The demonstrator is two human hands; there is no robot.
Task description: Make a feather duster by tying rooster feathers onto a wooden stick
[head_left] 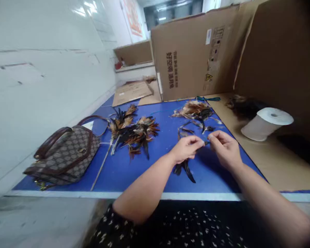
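Note:
My left hand [187, 148] and my right hand [226, 148] are close together over the blue tabletop [155, 175], thumbs and fingers pinched. A small dark piece, probably part of a feather, shows between the fingertips; its full shape is hidden. Below my left hand are long black feathers [188, 172]; whether it holds them or they lie on the table, I cannot tell. Just beyond my hands, several loose dark feathers [187, 131] are scattered. Farther back lies a heap of brown and black feathers [195, 109].
Feather bunches [141, 132] lie left of centre, beside a thin stick [102, 167]. A patterned handbag [69, 155] stands at the left. On brown cardboard at the right is a white spool [260, 127], with dark feathers [245, 105] behind. A large cardboard box [191, 58] closes off the back.

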